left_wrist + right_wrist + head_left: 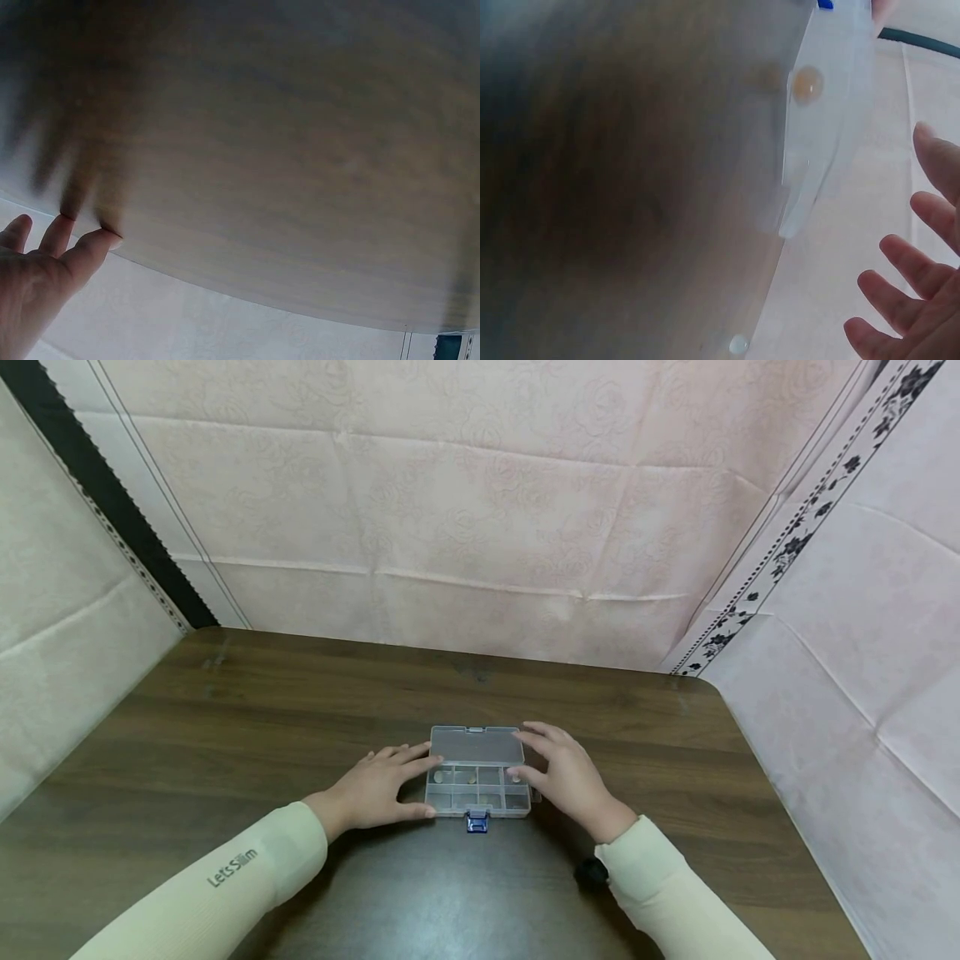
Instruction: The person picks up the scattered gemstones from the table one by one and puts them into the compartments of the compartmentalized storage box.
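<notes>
A clear plastic compartment box (477, 802) lies on the table, its lid (476, 747) swung back to the far side and a blue latch (477, 822) at the front. Small round pieces (438, 777) sit in some of the back-row compartments; their kind is too small to tell. My left hand (382, 785) rests at the box's left side, fingers spread, thumb by the front left corner. Over the right side hovers my right hand (566, 768), fingers apart and nothing visibly held. The right wrist view shows a round orange-tinted piece (808, 85) through the box wall.
The brown wooden table (300, 693) is bounded by pale patterned cloth (480, 527) at the back and sides. A small clear round thing (738, 344) lies near the table edge in the right wrist view. A dark round object (592, 873) is at the right wrist.
</notes>
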